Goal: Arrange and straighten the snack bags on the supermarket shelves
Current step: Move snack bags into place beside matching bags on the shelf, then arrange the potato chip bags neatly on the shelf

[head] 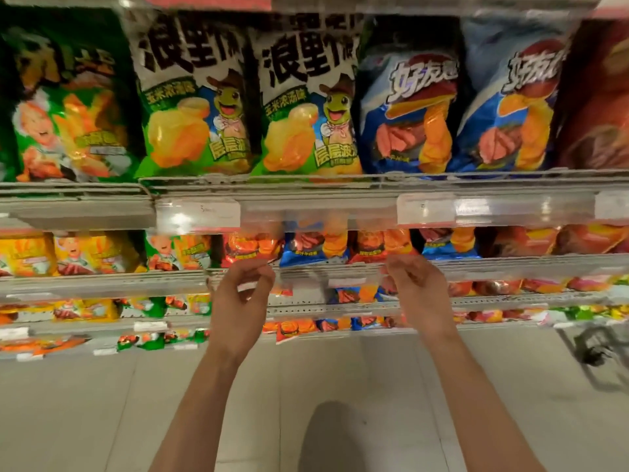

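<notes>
Both hands are up at the front edge of the third shelf down. The left hand [243, 294] has its fingers curled with the tips drawn together up by the shelf lip, just under an orange-red bag [250, 248]. Looks like a pinch, but it's blurry and I honestly can't tell if there's anything in it. Same story with the right hand [417, 289]: fingers curled in at the lip below another orange-red bag [381, 245], and I can't tell whether it's on a bag edge or nothing.

Between the two hands sits a small blue bag [315, 248], upright at the front of that shelf [510, 267]. The row runs on to yellow bags [68, 253] toward the left end.

My guess at the step: they're working this low row, about to tug the fronts forward or square up the bags in the middle. Next move probably needs a light pull, keeping the bags upright so they don't tip over the lip.

Room-wise it's tight. The price rail [340, 206] of the shelf above overhangs these bags, so the gap to reach in is shallow. The big bags up top, green-white ones [306, 107] and blue ones [405, 107], already stand pretty neat. Behind the arms it's open floor [102, 403].
</notes>
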